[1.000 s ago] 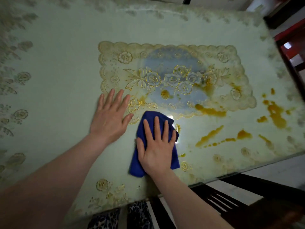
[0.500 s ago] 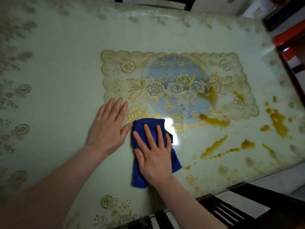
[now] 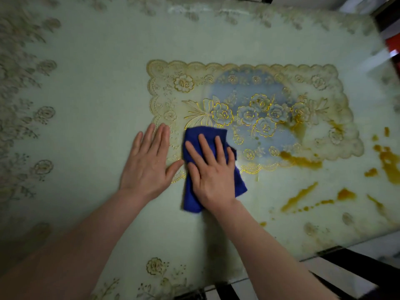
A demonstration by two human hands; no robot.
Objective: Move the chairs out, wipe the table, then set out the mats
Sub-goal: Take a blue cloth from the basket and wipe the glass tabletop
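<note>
Head view. The right hand (image 3: 213,169) is lying flat on a folded blue cloth (image 3: 194,198), fingers straight and slightly spread, pressing it against the counter (image 3: 91,87); the grip is apart, nothing curled round the cloth. The cloth is sitting across the near-left corner of a gold-edged floral mat (image 3: 249,100), its far end overlapping the mat's border and its near end lying on bare counter surface. Part of the cloth is sticking out to the right of the hand and below the wrist.

The left hand (image 3: 149,163) is resting palm-down just beside the cloth, fingers straight and together, thumb reaching toward the cloth's left edge. Its fingertips are touching the mat's scalloped left border. That grip is apart too, holding nothing.

Orange-yellow stains (image 3: 300,197) are showing to the right of the hands: streaks and drops on the counter near its right edge, and more running along the mat's near-right border. The counter surface is pale green with faded flower prints round its margin.

A dark slatted chair (image 3: 346,269) is showing past the counter's near-right edge, over a light floor.
</note>
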